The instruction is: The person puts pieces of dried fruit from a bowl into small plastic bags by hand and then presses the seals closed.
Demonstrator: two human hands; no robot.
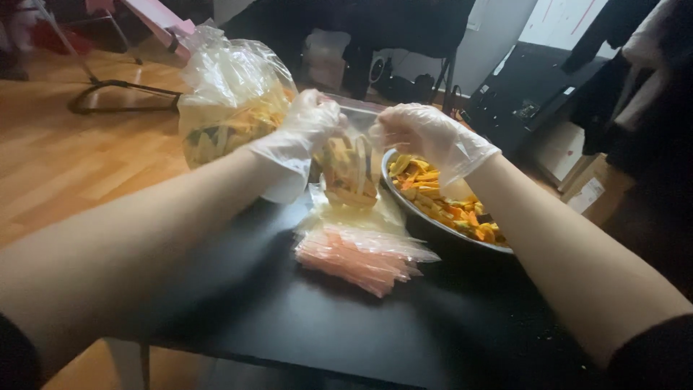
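Both gloved hands, left hand (pixel 312 119) and right hand (pixel 422 133), pinch the top of a small clear plastic bag of yellow-orange chips (pixel 349 170), upright at centre so nothing spills; metal bowl (pixel 411 206) at three o'clock, pink-edged empty bags (pixel 361 253) at six

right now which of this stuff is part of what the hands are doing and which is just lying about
In use:
- left gloved hand and right gloved hand, both gripping the small clear bag of dried fruit strips
- metal bowl of orange and yellow fruit pieces
- stack of empty pink-edged clear bags
- large clear bag of mixed strips

Lying about:
- cardboard boxes
- black metal stand on the wooden floor
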